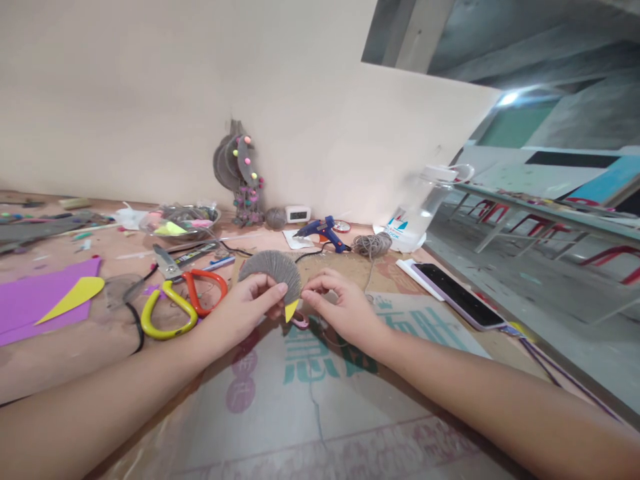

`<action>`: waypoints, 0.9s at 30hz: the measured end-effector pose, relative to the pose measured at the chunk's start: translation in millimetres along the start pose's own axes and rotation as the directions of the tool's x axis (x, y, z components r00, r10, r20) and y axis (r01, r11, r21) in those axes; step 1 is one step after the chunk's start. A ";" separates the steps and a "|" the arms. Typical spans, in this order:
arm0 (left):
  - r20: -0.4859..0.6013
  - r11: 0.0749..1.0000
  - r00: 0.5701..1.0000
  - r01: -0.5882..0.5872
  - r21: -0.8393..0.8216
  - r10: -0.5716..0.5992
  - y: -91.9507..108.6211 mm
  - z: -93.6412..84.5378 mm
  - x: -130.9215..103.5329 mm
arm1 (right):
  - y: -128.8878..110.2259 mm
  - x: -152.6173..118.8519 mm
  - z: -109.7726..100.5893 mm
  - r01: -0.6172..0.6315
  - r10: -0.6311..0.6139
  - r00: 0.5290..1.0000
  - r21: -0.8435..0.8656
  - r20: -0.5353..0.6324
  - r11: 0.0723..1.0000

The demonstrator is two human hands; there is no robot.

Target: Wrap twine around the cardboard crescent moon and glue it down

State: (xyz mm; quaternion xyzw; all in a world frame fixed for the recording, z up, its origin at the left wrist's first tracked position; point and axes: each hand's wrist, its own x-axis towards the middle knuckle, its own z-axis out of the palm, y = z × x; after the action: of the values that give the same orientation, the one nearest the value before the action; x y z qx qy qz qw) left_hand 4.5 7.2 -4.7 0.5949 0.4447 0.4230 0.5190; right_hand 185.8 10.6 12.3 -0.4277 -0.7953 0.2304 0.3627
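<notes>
Two bare hands met over a cluttered bench, where the left hand held a grey, yarn-covered disc by its lower part, thumb on the near face. The disc stood tilted, its rounded edge turned up and away from the wearer, while a pointed yellow tip showed at its lower right, aimed down toward the printed sheet. The right hand was the nearer to that tip, its fingers just beside the disc's right edge and slightly above the point. Those fingers were bent and drawn narrow; whether they pinched a strand could not be told (yarn that fine blurs at this size). A pink loop lay below, between the hands. Beyond them, a blue glue gun rested beside a loose coil of grey yarn, with a clear bottle farther right. Large scissors with orange and yellow handles lay to the left of the disc, and a phone lay toward the bench's right side, well apart from the work.
</notes>
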 end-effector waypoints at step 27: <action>0.036 0.994 0.997 -0.059 -0.090 0.062 -8.0 -2.9 -4.0 | 6.3 -8.7 -10.7 0.496 -0.523 0.840 -0.588 0.141 0.639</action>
State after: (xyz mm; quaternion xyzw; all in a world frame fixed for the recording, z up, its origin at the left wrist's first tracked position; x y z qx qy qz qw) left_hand 0.0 4.6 -12.5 0.5927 0.3970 0.4462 0.5404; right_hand 200.5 7.1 11.5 -0.2833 -0.9058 -0.1555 0.2739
